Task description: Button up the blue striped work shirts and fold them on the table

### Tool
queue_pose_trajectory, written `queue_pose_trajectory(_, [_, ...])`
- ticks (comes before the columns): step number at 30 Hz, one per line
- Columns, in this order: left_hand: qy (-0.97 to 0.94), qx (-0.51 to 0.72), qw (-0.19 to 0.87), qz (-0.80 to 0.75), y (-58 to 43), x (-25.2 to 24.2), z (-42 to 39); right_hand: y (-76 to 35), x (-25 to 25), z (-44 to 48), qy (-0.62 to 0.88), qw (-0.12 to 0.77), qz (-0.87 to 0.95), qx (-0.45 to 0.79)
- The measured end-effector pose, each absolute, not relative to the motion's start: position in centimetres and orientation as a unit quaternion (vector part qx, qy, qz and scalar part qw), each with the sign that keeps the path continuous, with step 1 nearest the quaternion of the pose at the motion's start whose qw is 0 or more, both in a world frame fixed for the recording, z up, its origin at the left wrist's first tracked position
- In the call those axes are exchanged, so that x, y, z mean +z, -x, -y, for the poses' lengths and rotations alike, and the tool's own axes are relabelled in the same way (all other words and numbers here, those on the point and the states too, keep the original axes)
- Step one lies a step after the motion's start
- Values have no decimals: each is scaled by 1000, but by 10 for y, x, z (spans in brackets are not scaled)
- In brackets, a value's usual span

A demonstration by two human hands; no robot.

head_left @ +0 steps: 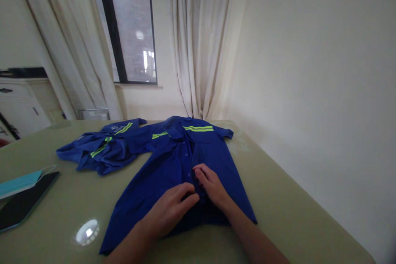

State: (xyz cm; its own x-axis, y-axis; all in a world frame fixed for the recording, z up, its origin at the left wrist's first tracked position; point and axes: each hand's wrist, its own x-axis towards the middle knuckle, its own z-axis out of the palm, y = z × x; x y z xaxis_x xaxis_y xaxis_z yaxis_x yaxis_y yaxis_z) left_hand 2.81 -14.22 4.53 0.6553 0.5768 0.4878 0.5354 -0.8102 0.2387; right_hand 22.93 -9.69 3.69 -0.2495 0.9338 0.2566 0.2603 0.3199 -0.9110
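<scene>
A dark blue short-sleeved work shirt (167,173) with yellow-green stripes across the chest lies front up on the table, collar away from me. Its button front is partly open, and small buttons show along one edge. My right hand (212,183) is closed at the front edge, thumb and finger pinching the cloth. Just to its left, my left hand (175,206) curls over the lower front, its thumb and bent fingers close together at the same opening. The left fingertips are partly hidden.
A second crumpled blue shirt (105,148) with similar stripes lies at the left, against the first one's sleeve. Nearer me on the left are a light blue face mask (21,183) and a dark flat tablet-like object (27,204). A wall borders the table (278,198) on the right.
</scene>
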Motion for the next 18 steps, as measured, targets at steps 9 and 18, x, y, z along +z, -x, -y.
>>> queue_pose_trajectory(9, [-959, 162, -4, -233, -47, 38, 149, -220, 33, 104, 477, 293, 793, 240])
queue_pose_trajectory(18, [-864, 195, 333, -323, -32, 56, 146, -226, 34, 95, 520, 410, 685, 302])
